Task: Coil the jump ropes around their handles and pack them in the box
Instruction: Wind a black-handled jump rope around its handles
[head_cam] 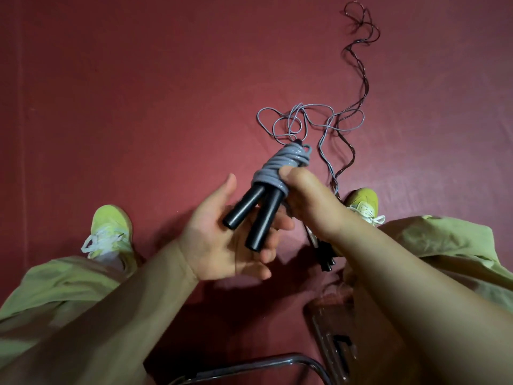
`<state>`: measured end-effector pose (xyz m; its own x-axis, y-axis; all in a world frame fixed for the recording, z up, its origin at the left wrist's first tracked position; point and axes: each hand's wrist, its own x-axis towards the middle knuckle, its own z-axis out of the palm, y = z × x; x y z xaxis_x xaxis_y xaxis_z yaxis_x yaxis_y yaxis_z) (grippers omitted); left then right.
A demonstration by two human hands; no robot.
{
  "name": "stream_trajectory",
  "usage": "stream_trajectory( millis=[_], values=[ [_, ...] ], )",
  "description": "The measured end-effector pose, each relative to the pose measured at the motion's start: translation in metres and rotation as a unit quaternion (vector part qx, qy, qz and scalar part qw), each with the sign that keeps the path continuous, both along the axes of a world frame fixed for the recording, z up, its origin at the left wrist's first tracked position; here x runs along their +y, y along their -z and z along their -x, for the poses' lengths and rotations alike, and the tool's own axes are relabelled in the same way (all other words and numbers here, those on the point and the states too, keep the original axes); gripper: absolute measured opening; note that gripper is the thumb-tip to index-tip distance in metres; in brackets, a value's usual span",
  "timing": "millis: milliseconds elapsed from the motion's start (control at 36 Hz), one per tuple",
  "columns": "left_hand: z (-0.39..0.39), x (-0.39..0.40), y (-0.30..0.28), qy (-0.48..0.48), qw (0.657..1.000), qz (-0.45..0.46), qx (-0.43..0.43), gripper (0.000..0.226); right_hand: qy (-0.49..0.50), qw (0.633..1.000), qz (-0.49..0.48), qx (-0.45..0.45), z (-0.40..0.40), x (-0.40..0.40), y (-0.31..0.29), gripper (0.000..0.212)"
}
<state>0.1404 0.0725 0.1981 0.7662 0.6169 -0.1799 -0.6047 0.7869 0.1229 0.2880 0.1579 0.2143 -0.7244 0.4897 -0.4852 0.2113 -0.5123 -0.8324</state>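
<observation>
My right hand (301, 195) covers the far side of the grey coil (280, 168). At five o'clock my forearm hides most of the box (330, 326) and the black handles (326, 259) on the floor. The chair frame (249, 365) is cut off at six.

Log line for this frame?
stage: grey rope coiled on handles | right hand grips coil | left hand open under handles | loose ropes on floor

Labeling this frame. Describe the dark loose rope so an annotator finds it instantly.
Start at the red floor, then the right shoe. From there the dark jump rope snakes up toward the top edge, ending in a tangle. Unlike the loose grey rope it crosses, it is blackish-maroon and runs farthest away.
</observation>
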Motion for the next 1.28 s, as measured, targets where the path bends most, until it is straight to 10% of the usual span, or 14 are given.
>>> stream_trajectory(
  millis=[111,472,972,1111,1278],
  values=[
    [-0.003,-0.003,-0.004,0.021,0.999,0.027,0.009,0.073,-0.027,0.995,-0.077,-0.062,-0.002,-0.003,-0.001,0.082],
    [-0.003,0.011,-0.012,0.01,0.903,0.078,0.422,0.074,-0.058,0.954,-0.128,-0.266,-0.003,-0.003,0.008,0.068],
    [-0.001,0.011,0.005,-0.032,0.665,-0.102,0.739,0.06,-0.023,0.975,0.006,-0.219,0.0,-0.01,0.012,0.072],
    [-0.001,0.01,0.004,-0.011,0.68,-0.117,0.724,0.051,0.001,0.982,-0.02,-0.189,-0.001,-0.011,0.004,0.045],
    [0.002,0.006,-0.016,0.037,0.922,0.037,0.384,0.066,0.054,0.99,-0.018,-0.131,-0.002,-0.005,0.002,0.035]
  ],
)
